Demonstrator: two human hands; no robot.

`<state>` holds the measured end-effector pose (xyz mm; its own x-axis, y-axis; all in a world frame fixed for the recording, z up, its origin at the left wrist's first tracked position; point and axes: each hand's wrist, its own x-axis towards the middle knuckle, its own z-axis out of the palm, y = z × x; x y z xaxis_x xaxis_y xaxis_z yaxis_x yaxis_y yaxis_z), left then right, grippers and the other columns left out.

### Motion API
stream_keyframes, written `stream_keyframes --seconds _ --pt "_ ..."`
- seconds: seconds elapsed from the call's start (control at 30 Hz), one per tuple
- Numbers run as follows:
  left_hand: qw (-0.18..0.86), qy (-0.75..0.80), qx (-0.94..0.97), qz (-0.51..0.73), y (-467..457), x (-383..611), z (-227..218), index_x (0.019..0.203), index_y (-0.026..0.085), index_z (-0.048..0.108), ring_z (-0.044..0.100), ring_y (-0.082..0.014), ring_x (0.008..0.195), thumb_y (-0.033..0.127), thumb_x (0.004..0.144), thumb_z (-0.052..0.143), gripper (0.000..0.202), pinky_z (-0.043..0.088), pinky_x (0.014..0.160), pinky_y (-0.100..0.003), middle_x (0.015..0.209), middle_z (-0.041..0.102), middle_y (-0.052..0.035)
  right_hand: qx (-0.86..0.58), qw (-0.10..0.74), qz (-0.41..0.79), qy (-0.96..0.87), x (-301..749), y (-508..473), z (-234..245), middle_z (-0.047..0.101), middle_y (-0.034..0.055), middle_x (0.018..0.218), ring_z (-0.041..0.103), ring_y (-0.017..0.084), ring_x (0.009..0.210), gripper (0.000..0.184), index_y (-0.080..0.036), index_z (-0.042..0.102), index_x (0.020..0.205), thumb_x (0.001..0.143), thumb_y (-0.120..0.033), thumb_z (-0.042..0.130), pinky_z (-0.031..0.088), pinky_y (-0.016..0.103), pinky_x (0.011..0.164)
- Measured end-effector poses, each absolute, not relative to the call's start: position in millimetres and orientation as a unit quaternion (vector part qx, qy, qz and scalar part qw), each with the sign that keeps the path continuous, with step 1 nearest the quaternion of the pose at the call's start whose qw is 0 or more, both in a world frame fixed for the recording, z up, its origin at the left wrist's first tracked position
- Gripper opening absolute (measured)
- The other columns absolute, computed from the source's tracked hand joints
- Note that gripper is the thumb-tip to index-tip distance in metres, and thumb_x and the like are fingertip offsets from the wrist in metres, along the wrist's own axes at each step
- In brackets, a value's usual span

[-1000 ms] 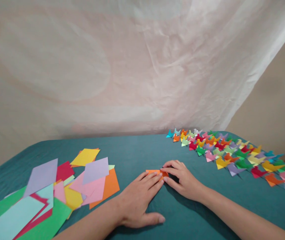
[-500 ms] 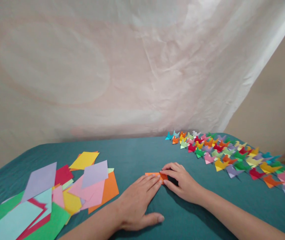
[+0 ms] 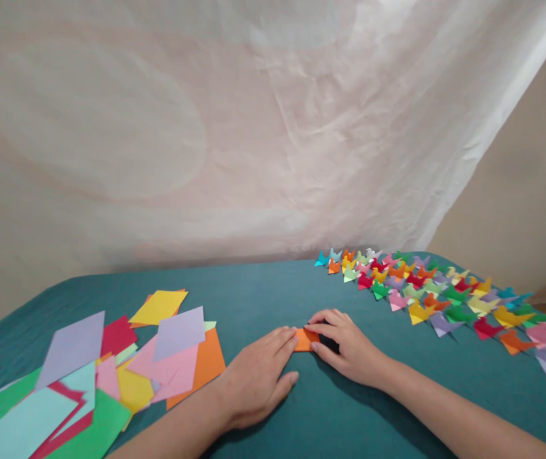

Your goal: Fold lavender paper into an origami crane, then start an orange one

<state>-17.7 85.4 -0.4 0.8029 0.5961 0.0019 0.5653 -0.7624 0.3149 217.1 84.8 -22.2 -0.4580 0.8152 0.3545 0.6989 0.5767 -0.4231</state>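
Observation:
A small folded piece of orange paper [image 3: 305,340] lies on the green cloth between my hands. My left hand [image 3: 261,373] rests flat at its left side, fingers stretched out and fingertips touching it, covering that end. At the right end, my right hand [image 3: 347,347] curls with index finger at the upper corner and thumb at the lower corner, gripping the paper's edge. The paper's exact folds are too small to make out.
Loose coloured paper sheets [image 3: 74,347] overlap in a pile at the left. Several rows of folded paper birds [image 3: 419,312] stand at the right. The green-covered table [image 3: 249,290] ends at a hanging pale sheet [image 3: 235,140] behind.
My left fingers have drawn back to the left, uncovering more of the orange paper, and the left thumb has moved closer to the hand. The right hand keeps its grip.

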Motion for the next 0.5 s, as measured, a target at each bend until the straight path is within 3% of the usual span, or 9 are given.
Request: stream_keyframes --seconds 0.13,0.3,0.5 --pt "0.141 0.309 0.939 0.053 87.6 -17.7 -1.9 0.140 0.016 0.029 0.026 -0.0220 0.134 0.029 0.092 0.033 0.050 0.024 0.111 -0.037 0.147 0.026 -0.0084 -0.441 0.287 0.092 -0.845 216.4 82.7 -23.4 0.057 0.0088 0.107 0.051 0.022 0.098 0.026 -0.022 0.061 0.108 0.083 -0.022 0.054 0.040 0.039 0.083" --pt "0.137 0.307 0.941 0.041 88.6 -15.8 -2.2 0.140 0.015 0.029 0.026 -0.0223 0.134 0.026 0.089 0.038 0.053 0.024 0.111 -0.037 0.147 0.027 -0.0088 -0.390 0.286 0.054 -0.874 212.9 77.0 -22.3 0.060 0.0068 0.103 0.050 0.020 0.098 0.028 -0.023 0.062 0.103 0.083 -0.010 0.048 0.037 0.039 0.086" --pt "0.133 0.312 0.940 0.035 87.2 -13.4 1.2 0.139 0.014 0.031 0.027 -0.0223 0.134 0.024 0.087 0.041 0.054 0.024 0.111 -0.036 0.146 0.028 -0.0091 -0.334 0.257 0.062 -0.905 209.1 73.7 -21.4 0.061 0.0049 0.103 0.051 0.017 0.093 0.043 -0.023 0.057 0.115 0.081 0.000 0.043 0.036 0.037 0.086"
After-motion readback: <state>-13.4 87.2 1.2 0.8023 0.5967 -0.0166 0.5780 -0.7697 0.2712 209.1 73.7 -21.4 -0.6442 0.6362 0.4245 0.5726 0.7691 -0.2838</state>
